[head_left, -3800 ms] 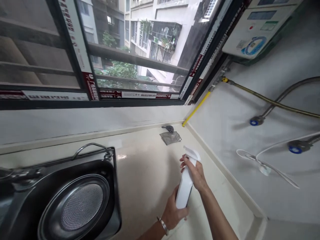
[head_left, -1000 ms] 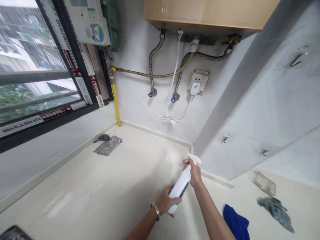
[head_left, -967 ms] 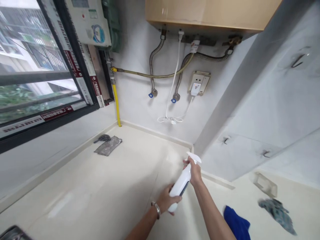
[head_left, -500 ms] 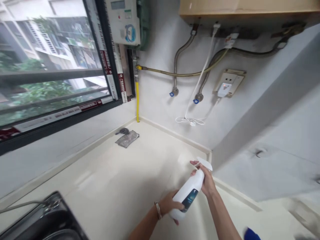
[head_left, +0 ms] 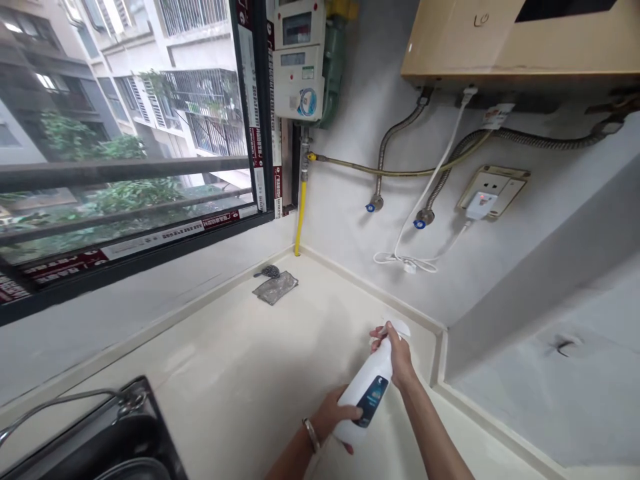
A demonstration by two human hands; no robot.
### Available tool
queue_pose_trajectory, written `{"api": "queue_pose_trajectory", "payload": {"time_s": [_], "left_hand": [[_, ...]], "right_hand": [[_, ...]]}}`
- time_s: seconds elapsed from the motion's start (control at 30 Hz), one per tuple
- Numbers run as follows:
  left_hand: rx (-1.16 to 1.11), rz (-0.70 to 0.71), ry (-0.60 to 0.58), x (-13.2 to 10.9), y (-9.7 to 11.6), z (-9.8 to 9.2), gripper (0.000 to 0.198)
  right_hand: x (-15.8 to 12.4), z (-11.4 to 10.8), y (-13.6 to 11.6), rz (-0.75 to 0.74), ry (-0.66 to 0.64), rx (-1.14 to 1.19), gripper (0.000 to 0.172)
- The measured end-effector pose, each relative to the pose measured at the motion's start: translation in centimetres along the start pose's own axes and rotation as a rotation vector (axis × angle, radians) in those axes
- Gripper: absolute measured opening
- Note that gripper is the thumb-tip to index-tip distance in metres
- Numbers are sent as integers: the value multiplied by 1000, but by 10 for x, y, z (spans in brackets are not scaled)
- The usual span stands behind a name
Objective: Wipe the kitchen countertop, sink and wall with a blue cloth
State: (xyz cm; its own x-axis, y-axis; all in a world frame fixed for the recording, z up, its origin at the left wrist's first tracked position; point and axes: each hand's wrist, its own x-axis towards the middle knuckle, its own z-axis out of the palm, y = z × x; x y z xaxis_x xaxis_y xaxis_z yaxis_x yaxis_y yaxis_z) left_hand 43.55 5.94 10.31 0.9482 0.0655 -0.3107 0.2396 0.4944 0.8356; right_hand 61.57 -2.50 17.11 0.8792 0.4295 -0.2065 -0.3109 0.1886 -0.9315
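A white spray bottle [head_left: 375, 373] with a dark blue label is tilted over the pale countertop [head_left: 220, 360], its white trigger head pointing up and away. My left hand [head_left: 334, 415] is wrapped round the lower part of the bottle, thumb on the label, with a bracelet at the wrist. Around the neck and trigger are the fingers of my right hand [head_left: 397, 353]. On the counter near the back corner lie a grey flat cloth or packet [head_left: 276, 288] and a dark scouring ball [head_left: 270, 271].
A black gas hob [head_left: 90, 440] stands at the lower left. Behind are a window [head_left: 125, 133], a gas meter [head_left: 300, 60], a yellow pipe [head_left: 301, 217], wall hoses, a socket [head_left: 495, 190] and a water heater [head_left: 480, 47]. A raised lip [head_left: 370, 287] edges the counter.
The view has tilted up and shifted left, so the wall fixtures sit lower and further right, and more of the heater shows. Both hands still hold the bottle in much the same way.
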Motion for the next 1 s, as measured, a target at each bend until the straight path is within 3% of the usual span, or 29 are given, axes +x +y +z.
{"api": "queue_pose_trajectory", "payload": {"time_s": [0.23,0.4,0.5,0.6,0.8,0.9,1.0], "left_hand": [[123,59,86,50,56,-14,76],[202,70,64,64,63,-16,76],[188,6,-3,58,42,-13,77],[127,-102,-51,42,6,-1,78],[-82,-271,-151,2,-60,50,72],[-149,-374,-207,-8,-82,75,71],[-118,-366,-255,-11,-98,90,67]], "right_hand": [[48,22,-42,-109,99,-21,58],[63,16,-45,-89,131,-15,59],[51,3,-32,-22,96,-11,58],[22,-17,-14,106,17,-56,59],[-48,-62,8,265,-81,-165,58],[-70,-70,8,307,-51,-247,56],[-84,-71,6,318,-157,-346,53]]}}
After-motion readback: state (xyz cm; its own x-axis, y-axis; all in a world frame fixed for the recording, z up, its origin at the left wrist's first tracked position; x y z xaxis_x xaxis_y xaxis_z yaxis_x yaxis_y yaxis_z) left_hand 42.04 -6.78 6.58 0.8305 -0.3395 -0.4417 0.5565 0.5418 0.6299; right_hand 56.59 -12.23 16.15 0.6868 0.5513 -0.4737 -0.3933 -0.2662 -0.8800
